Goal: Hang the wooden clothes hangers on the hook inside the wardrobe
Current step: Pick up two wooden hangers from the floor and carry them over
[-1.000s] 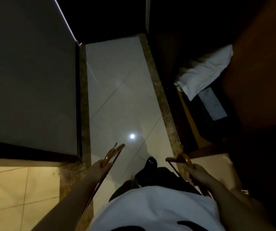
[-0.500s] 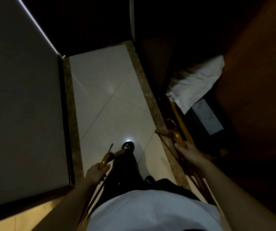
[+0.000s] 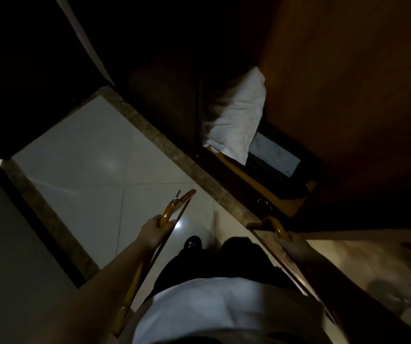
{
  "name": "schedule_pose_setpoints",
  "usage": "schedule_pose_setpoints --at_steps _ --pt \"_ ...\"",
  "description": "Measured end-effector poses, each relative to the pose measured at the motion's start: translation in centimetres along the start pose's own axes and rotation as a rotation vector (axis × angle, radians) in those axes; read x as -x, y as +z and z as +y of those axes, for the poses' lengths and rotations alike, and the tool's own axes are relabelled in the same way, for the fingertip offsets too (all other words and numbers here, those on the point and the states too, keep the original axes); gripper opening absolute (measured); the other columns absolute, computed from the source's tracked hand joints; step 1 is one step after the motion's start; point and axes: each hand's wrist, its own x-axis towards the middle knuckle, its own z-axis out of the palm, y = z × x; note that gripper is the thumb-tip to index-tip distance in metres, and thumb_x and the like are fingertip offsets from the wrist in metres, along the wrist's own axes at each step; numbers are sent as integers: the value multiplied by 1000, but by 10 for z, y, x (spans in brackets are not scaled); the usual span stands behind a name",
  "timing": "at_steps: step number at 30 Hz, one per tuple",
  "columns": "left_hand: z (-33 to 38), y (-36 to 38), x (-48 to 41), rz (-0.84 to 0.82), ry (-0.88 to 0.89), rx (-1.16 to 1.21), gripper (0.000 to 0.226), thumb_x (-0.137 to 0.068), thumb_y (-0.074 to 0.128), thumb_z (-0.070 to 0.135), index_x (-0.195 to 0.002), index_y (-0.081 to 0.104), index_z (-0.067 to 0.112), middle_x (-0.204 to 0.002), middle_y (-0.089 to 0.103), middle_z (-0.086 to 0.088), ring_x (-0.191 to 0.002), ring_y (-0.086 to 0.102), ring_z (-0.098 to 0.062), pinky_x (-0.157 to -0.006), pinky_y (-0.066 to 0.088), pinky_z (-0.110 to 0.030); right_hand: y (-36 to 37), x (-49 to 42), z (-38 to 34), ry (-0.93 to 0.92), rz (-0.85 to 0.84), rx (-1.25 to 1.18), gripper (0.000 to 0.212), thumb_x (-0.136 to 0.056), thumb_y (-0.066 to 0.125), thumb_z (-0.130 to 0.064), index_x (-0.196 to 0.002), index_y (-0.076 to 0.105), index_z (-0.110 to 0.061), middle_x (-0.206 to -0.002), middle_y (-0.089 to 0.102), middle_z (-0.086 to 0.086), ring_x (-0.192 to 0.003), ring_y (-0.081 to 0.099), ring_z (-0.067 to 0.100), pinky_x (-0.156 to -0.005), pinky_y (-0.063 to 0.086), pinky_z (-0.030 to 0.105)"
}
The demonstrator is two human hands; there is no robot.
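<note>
The person stands on the pale tiled floor [image 3: 95, 155] beside the dark wardrobe [image 3: 348, 95]. The left hand [image 3: 153, 233] is clenched around one wooden hanger [image 3: 166, 212], its metal hook pointing forward over the floor. The right hand [image 3: 296, 247] grasps a second hanger [image 3: 277, 225] close to the wardrobe's bottom edge. A white cloth bundle [image 3: 236, 117] lies inside the wardrobe.
</note>
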Motion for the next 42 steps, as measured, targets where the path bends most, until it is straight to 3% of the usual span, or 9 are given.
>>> schedule_pose_setpoints --at_steps 4,6,8,10,13,22,27,32,42 --pt "2 -11 -23 4 31 -59 22 -92 52 33 -98 50 12 -76 57 -9 -67 55 -22 -59 45 -27 8 -9 -21 -124 186 236 19 -91 56 -23 -79 51 -10 -64 44 2 -42 46 6 -33 34 10" --pt "9 -12 -32 -5 44 -88 20 -94 51 30 -100 47 10 -75 55 -9 -60 52 -16 -51 41 -22 6 -14 -38 -92 111 -78 19 -98 42 -23 -97 54 -8 -69 44 -2 -54 43 6 -38 39 11" --pt "20 -13 -44 -29 59 -118 20 -94 50 28 -101 46 9 -74 54 -8 -58 51 -13 -48 38 -19 0 -20 -46 -490 211 -23 28 -100 31 -25 -88 51 -10 -61 51 2 -46 48 11 -36 40 14" --pt "37 -15 -59 -43 84 -123 19 -94 50 27 -100 48 10 -75 55 -6 -59 51 -11 -48 37 -18 -6 1 -74 -352 110 -160 23 -92 45 -32 -70 45 -24 -57 47 -7 -48 44 6 -43 37 9" --pt "73 -16 -82 -62 118 -118 15 -94 52 26 -99 51 12 -79 56 -6 -61 52 -11 -49 37 -18 -16 -20 -81 -371 361 -43 24 -83 58 -29 -64 45 -23 -58 42 -8 -55 42 4 -52 32 10" --pt "237 -17 -122 -245 449 -182 10 -92 56 19 -87 60 12 -75 58 -4 -66 56 -14 -49 43 -8 -120 -33 -159 -450 591 -99 11 -89 58 -21 -97 63 -17 -80 59 -4 -88 62 22 -77 44 30" --pt "339 -18 -118 -354 679 -188 20 -91 55 27 -100 60 11 -88 66 -12 -82 65 -28 -77 53 -42 -187 -16 -203 -546 684 -27 31 -89 57 -30 -119 52 -22 -94 57 -5 -98 55 18 -90 46 42" --pt "428 -15 -97 -369 904 -262 19 -91 55 28 -103 56 14 -90 67 -9 -78 66 -24 -78 54 -45 -251 11 -238 -624 772 -74 52 -89 55 -39 -135 42 -19 -124 58 3 -121 50 24 -103 41 48" --pt "577 -26 -33 -433 1250 -244 20 -92 51 27 -96 61 9 -86 62 -6 -75 63 -18 -69 49 -37 -354 109 -299 -823 1038 -109 45 -82 67 -23 -124 53 -14 -111 56 -3 -104 53 13 -78 45 22"
